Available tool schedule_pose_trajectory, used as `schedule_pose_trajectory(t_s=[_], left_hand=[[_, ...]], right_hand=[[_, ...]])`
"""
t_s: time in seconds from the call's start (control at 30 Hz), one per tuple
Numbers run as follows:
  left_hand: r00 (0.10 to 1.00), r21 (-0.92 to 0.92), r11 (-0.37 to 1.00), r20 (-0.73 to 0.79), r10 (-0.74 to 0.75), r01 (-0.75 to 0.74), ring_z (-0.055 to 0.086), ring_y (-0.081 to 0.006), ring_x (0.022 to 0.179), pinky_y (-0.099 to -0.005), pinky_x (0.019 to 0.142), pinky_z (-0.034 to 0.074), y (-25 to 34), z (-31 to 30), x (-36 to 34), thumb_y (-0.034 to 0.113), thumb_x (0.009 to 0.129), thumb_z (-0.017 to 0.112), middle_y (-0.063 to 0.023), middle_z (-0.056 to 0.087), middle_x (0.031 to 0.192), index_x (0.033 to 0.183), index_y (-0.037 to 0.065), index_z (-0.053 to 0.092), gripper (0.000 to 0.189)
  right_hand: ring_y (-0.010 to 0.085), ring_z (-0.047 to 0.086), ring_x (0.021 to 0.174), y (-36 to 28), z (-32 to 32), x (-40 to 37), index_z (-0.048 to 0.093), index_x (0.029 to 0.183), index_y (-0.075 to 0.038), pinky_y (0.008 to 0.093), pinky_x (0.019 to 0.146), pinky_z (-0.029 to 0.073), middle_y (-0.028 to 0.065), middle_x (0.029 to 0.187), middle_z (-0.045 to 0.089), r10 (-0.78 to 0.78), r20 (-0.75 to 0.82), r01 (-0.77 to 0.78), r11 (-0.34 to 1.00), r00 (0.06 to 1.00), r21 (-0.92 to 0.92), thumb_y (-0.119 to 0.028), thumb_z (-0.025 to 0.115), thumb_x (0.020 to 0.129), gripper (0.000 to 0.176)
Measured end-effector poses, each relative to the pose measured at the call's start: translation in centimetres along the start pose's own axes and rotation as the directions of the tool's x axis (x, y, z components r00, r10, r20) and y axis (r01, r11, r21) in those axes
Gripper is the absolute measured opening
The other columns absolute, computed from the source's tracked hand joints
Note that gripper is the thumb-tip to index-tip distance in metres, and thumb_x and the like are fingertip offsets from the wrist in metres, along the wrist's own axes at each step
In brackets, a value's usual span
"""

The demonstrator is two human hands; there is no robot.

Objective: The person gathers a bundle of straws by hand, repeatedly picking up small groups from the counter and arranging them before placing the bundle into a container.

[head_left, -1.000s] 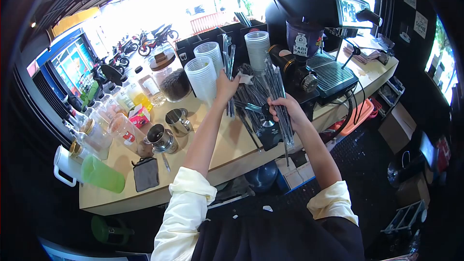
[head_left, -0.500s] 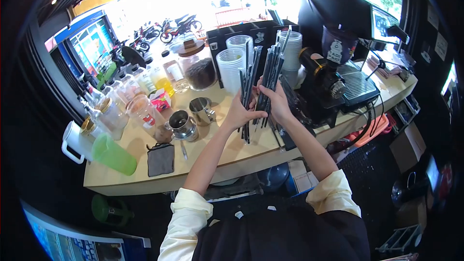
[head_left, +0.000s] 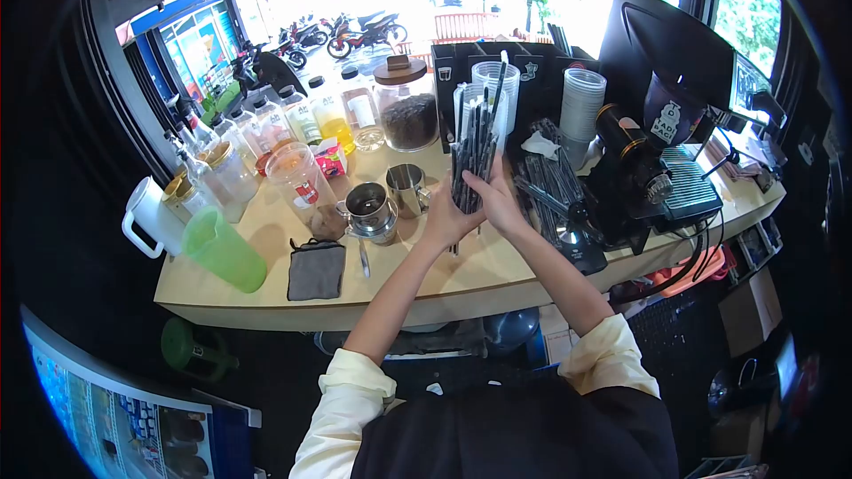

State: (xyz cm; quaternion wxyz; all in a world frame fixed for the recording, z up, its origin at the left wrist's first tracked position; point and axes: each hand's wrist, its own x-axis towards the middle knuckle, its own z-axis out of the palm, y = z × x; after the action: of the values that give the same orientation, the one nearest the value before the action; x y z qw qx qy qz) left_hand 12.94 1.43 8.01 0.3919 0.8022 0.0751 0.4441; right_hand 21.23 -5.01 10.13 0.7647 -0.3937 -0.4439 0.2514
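Between my two hands stands an upright bundle of black wrapped straws (head_left: 475,149). My left hand (head_left: 449,211) is closed around its lower left side, and my right hand (head_left: 499,200) grips it from the right, thumb across the front. A few straw ends stick out below the palms. Just behind the bundle are stacked clear plastic cups (head_left: 504,89), partly hidden by it. More black wrapped straws (head_left: 543,182) lie on the counter to the right of my right hand. Left of my left hand are two metal cups (head_left: 367,208) (head_left: 406,188).
The wooden counter (head_left: 426,279) also bears a green jug (head_left: 224,250), a white pitcher (head_left: 153,217), a folded grey cloth (head_left: 316,270), several bottles, a jar of dark beans (head_left: 410,120) and a coffee grinder (head_left: 632,146). Behind stands a black organizer (head_left: 532,71) beside another cup stack (head_left: 581,111).
The straws, split into two bunches before, are now together in one bundle. My hands have come closer together. The camera view has shifted, so the counter appears moved.
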Motion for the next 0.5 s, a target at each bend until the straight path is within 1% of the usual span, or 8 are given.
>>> schedule_pose_trajectory(t_s=[0.03,0.07,0.23,0.3,0.37,0.43,0.47,0.5], left_hand=[[1.0,-0.005,1.0,-0.004,-0.015,0.014,0.063,-0.0237,0.079,-0.0326,0.071,0.049,0.0,0.1,0.0,0.021,0.06,0.075,-0.0154,0.061,0.093,0.107,0.001,0.049,0.057],[1.0,-0.007,1.0,-0.003,-0.015,0.015,0.063,-0.0237,0.079,-0.0326,0.071,0.049,0.1,0.1,-0.1,0.021,0.06,0.075,-0.0154,0.061,0.093,0.107,0.001,0.049,0.057],[1.0,-0.016,1.0,0.0,0.008,-0.008,0.061,-0.025,0.079,-0.0346,0.071,0.047,-0.5,0.6,-0.4,0.018,0.06,0.073,-0.0154,0.059,0.087,0.107,-0.001,0.05,0.056],[1.0,-0.058,0.998,-0.01,0.009,-0.01,0.06,-0.0259,0.078,-0.0349,0.071,0.046,-0.9,1.1,-0.6,0.016,0.061,0.072,-0.0153,0.059,0.086,0.106,-0.001,0.051,0.053],[1.0,-0.101,0.995,-0.018,0.008,-0.01,0.06,-0.0267,0.078,-0.0352,0.071,0.046,-1.2,1.6,-0.6,0.015,0.061,0.071,-0.0152,0.058,0.084,0.104,-0.002,0.051,0.05],[0.991,-0.062,0.989,-0.017,0.132,-0.133,0.059,-0.0226,0.079,-0.0323,0.071,0.046,-1.3,1.9,-0.5,0.013,0.064,0.069,-0.0139,0.058,0.087,0.101,-0.002,0.052,0.043],[0.991,-0.067,0.989,-0.012,0.133,-0.133,0.059,-0.0226,0.079,-0.0323,0.071,0.046,-1.3,2.0,-0.6,0.013,0.064,0.069,-0.0139,0.058,0.087,0.101,-0.002,0.052,0.043],[0.994,-0.133,0.989,0.093,-0.055,0.067,0.059,-0.0198,0.078,-0.031,0.071,0.046,-1.6,2.0,-0.8,0.013,0.066,0.068,-0.0127,0.059,0.087,0.1,-0.003,0.052,0.041]], right_hand=[[0.011,0.048,0.095,0.1,0.0,0.0,0.029,0.116,-0.006,0.025,0.082,0.038,0.0053,0.102,0.049,0.001,-0.001,-0.001,1.0,1.0,-0.002,0.001,0.05,0.082,0.04],[0.0111,0.048,0.095,0.1,0.0,0.1,0.028,0.115,-0.006,0.0251,0.082,0.039,0.0055,0.102,0.049,0.014,-0.003,-0.014,0.999,1.0,0.031,0.002,0.049,0.082,0.04],[0.011,0.048,0.096,-0.1,-0.3,-0.3,0.03,0.116,-0.006,0.0256,0.083,0.038,0.0056,0.103,0.05,0.051,-0.022,-0.049,0.997,0.998,0.056,0.0,0.049,0.083,0.039],[0.0104,0.048,0.097,-0.7,-0.5,-0.6,0.036,0.117,-0.006,0.0252,0.084,0.038,0.0049,0.104,0.052,0.165,-0.064,-0.164,0.986,0.984,0.031,-0.003,0.049,0.084,0.036],[0.0103,0.049,0.096,-1.1,-0.6,-0.7,0.039,0.118,-0.006,0.0247,0.084,0.038,0.0044,0.104,0.052,0.205,-0.081,-0.2,0.978,0.975,0.064,-0.004,0.05,0.084,0.035],[0.0102,0.049,0.096,-1.1,-0.7,-0.8,0.042,0.118,-0.006,0.0242,0.085,0.037,0.0039,0.105,0.053,0.245,-0.099,-0.236,0.967,0.964,0.098,-0.006,0.05,0.084,0.035],[0.0122,0.051,0.096,-1.0,-0.8,-0.7,0.042,0.117,-0.004,0.026,0.086,0.039,0.0057,0.105,0.054,0.237,-0.081,-0.232,0.971,0.968,0.064,-0.008,0.051,0.085,0.033],[0.0143,0.054,0.095,-1.1,-0.9,-0.7,0.041,0.116,-0.002,0.0278,0.088,0.04,0.0076,0.105,0.056,0.229,-0.063,-0.227,0.973,0.971,0.03,-0.011,0.053,0.086,0.033]])
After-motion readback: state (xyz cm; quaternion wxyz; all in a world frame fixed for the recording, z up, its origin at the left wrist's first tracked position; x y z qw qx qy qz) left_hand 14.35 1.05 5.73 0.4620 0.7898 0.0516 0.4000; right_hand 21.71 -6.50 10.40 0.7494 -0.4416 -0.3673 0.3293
